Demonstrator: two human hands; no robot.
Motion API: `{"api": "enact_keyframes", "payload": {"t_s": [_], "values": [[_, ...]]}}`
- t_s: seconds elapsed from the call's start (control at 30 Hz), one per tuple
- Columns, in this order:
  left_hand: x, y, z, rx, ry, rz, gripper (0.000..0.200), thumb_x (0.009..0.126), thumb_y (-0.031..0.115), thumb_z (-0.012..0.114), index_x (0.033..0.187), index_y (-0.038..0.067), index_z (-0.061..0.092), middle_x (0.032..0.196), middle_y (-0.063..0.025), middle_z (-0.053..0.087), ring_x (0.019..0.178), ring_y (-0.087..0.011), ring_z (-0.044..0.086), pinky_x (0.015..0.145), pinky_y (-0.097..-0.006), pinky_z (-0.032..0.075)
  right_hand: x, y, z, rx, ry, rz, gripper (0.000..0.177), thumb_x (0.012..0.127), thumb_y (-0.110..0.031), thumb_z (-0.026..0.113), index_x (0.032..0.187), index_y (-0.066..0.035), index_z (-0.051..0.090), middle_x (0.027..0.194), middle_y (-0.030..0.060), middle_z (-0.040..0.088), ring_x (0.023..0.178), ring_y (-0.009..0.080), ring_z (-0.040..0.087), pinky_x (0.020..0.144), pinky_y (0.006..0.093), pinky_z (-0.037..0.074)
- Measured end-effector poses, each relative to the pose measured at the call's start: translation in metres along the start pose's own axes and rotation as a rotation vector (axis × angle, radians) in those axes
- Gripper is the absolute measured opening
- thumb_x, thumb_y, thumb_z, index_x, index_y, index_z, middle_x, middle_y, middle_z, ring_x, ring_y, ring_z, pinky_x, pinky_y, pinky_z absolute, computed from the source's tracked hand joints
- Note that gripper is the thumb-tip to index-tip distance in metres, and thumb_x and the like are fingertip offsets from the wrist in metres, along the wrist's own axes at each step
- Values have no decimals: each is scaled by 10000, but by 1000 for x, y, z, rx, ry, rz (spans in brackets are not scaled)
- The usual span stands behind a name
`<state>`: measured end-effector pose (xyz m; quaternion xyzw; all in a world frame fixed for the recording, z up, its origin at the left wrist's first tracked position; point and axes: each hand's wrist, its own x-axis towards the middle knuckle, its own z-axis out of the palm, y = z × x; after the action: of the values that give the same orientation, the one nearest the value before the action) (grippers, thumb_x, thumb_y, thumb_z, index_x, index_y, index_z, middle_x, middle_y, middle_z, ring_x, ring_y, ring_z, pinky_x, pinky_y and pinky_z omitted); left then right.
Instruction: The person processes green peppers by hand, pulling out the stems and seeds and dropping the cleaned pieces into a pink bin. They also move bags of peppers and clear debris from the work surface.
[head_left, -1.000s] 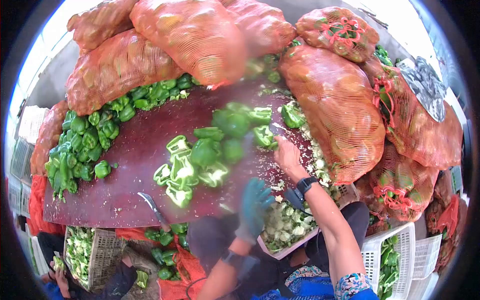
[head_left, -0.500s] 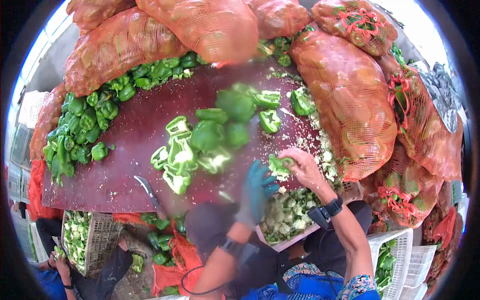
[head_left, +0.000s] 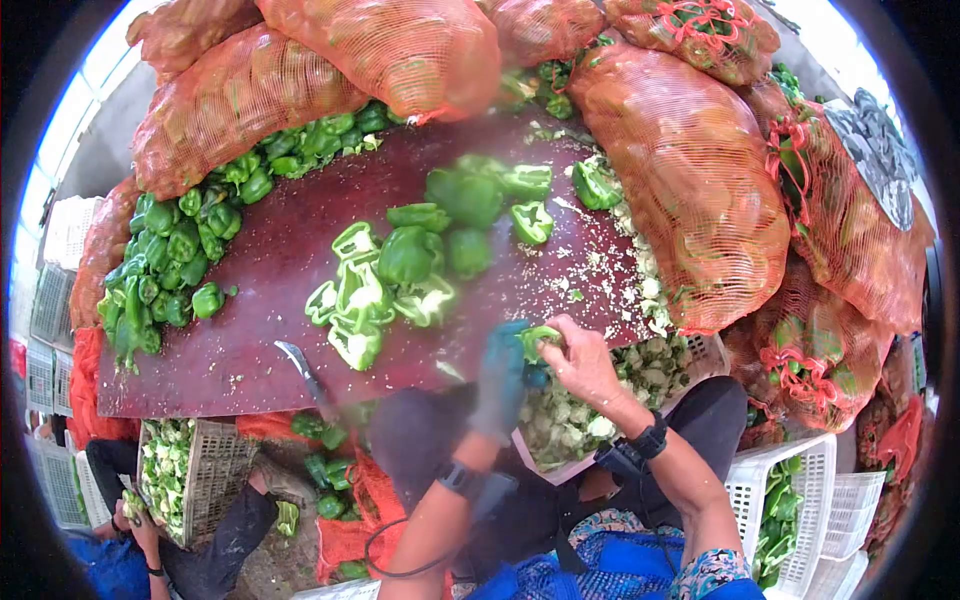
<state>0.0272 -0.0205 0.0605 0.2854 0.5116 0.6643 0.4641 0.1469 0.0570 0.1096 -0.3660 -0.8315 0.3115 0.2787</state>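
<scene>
Just above the basket of trimmings, a green bell pepper piece [head_left: 540, 340] sits between my two hands. My right hand [head_left: 584, 365] pinches it from the right, bare fingers closed on its edge. My left hand [head_left: 503, 370], in a blurred teal glove, closes around the piece's left side. On the dark red table [head_left: 250, 330], cut pepper pieces [head_left: 362, 300] lie in a cluster beyond my left hand. Whole green peppers [head_left: 408, 255] are beside them, partly blurred. A knife with a curved blade [head_left: 300, 366] rests at the table's near edge.
Below my hands stands a basket of pale pepper cores [head_left: 575, 415]. Orange mesh sacks [head_left: 680, 190] ring the table's far and right sides. Piled peppers [head_left: 165, 250] are at left. A crate of green pieces [head_left: 815, 500] stands lower right. Another person's hand [head_left: 147, 535] is lower left.
My gloved left hand has come in from open, spread fingers to meet the pepper piece. My right hand has moved slightly left and down with it. The view has shifted a little.
</scene>
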Motion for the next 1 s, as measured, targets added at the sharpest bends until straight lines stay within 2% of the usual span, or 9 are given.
{"api": "enact_keyframes", "payload": {"t_s": [0.1, 0.33, 0.43, 0.5, 0.57, 0.67, 0.77, 0.83, 1.0], "values": [[-5, -1, 3, -53, 49, 30, 271, 1018, 236, 439, 1228, 93, 536, 1078, -57, 584, 833, -120, 603, 635, -255, 523, -7, 1, 14, 4, 59, -13, 173, 875, -123, 626, 1013, -22, 604, 744, 173, 641, 606, 289, 642, 564, 370, 470], [-5, 7, -4, 100, 99, 138, 264, 893, 131, 591, 1149, 66, 591, 1025, -50, 624, 905, -153, 613, 778, -285, 521, -4, -11, 11, 270, -71, 82, 202, 881, -66, 580, 1074, -9, 598, 657, 24, 609, 528, 56, 536, 485, 256, 437], [2, -7, -10, -82, 66, 95, 330, 808, 110, 690, 1120, 40, 605, 1030, -71, 651, 931, -192, 636, 816, -299, 527, -5, -23, 5, 289, -99, 244, 255, 870, -247, 634, 1049, -65, 654, 839, 156, 692, 737, 212, 687, 707, 355, 536], [1, -6, -14, 141, -10, 212, 343, 805, 117, 696, 1124, 28, 604, 1039, -74, 660, 940, -202, 646, 806, -308, 536, -8, -33, 0, 307, -125, 206, 242, 880, -220, 619, 1050, -53, 661, 851, 117, 700, 739, 191, 675, 717, 335, 540], [-5, 8, -21, 759, -130, 487, 330, 836, 131, 678, 1136, 14, 602, 1055, -63, 666, 956, -203, 651, 807, -326, 546, -12, -29, 0, 463, -138, 192, 217, 885, -153, 598, 1064, -42, 648, 817, 82, 680, 661, 144, 618, 635, 291, 505], [-5, 7, -9, 25, -146, 145, 310, 962, 224, 506, 1216, 54, 556, 1024, -51, 627, 895, -166, 622, 733, -278, 524, -14, -12, -1, 958, -147, 390, 155, 904, -71, 573, 1056, -64, 603, 728, 63, 617, 478, 77, 486, 438, 221, 417], [-11, 33, 0, -565, -155, -245, 357, 987, 249, 480, 1275, 42, 518, 1037, -61, 624, 895, -162, 617, 740, -259, 510, -14, -8, -12, 1388, -93, 626, 66, 933, -128, 576, 986, -88, 575, 712, 52, 589, 451, 74, 445, 409, 221, 381], [-13, 40, 0, -629, -166, -292, 375, 926, 163, 586, 1280, 47, 534, 1126, -84, 626, 983, -182, 623, 836, -315, 532, -11, -6, -19, 1115, -161, 595, 110, 944, -204, 597, 942, -106, 548, 737, 29, 573, 460, 62, 426, 411, 221, 359], [-5, 18, -11, 504, -334, 231, 483, 858, 75, 690, 1307, 36, 515, 1283, -107, 556, 1134, -189, 567, 948, -326, 503, -12, 0, -16, 589, -259, 310, 175, 912, -193, 622, 1031, -65, 622, 678, -47, 547, 516, 42, 458, 468, 206, 369]]}}
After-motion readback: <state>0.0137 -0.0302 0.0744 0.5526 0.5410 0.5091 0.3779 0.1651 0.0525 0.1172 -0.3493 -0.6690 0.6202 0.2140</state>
